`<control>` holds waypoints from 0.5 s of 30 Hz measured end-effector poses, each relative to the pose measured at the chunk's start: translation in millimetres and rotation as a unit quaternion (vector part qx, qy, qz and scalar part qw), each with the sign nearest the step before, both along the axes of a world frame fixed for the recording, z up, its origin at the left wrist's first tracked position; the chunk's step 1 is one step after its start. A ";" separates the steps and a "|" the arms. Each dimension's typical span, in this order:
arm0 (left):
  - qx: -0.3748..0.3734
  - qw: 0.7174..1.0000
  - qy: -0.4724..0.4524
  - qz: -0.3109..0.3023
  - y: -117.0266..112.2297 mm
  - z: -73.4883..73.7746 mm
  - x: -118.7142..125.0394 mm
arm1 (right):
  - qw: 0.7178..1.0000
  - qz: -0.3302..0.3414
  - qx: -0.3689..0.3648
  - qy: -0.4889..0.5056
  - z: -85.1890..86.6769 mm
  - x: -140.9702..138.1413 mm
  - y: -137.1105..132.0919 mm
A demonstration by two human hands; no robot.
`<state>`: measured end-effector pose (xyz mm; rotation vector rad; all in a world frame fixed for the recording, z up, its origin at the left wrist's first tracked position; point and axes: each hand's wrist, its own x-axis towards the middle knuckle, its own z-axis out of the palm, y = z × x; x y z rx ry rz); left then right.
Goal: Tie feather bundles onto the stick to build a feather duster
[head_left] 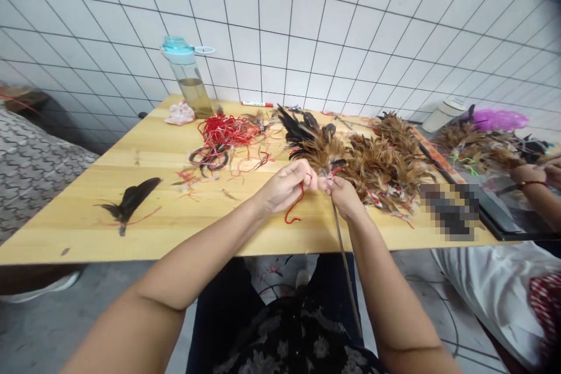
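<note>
My left hand (287,186) is closed in a pinch on a red string (294,219), whose loose end curls down over the wooden table. Beside it, my right hand (344,194) grips a thin stick (345,263) just below a feather bunch (322,155) bound to its top. The bunch has brown feathers near the binding and black ones at its far end. Downward from my right hand, the stick slants past the table edge toward my lap. My fingers partly hide the binding, where bits of red string show.
Brown feather bundles (383,163) lie to the right. Red strings (225,130) are heaped behind black scissors (208,156). A water bottle (193,90) stands at the back left, a marker (257,104) by the wall. One black feather tuft (134,198) lies left. A co-worker's hands (532,175) are at far right.
</note>
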<state>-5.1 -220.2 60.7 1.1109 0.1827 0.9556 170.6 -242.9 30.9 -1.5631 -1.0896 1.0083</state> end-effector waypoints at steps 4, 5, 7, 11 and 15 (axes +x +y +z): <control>-0.101 0.995 -0.011 0.021 9.1 -19.4 -5.8 | 0.996 0.020 -0.026 0.078 10.7 0.6 -7.8; -0.113 0.993 -0.010 0.043 12.2 -22.7 -7.5 | 0.995 0.025 -0.032 0.091 13.6 0.8 -9.7; -0.125 0.990 -0.008 0.061 18.4 -27.3 -10.3 | 0.993 0.035 -0.035 0.110 19.4 0.2 -13.1; -0.137 0.989 -0.019 0.054 27.7 -31.4 -13.5 | 0.989 0.059 -0.018 0.136 30.0 -3.2 -19.4; -0.155 0.985 -0.025 0.068 32.5 -34.4 -13.9 | 0.989 0.070 0.013 0.132 34.5 -6.2 -27.3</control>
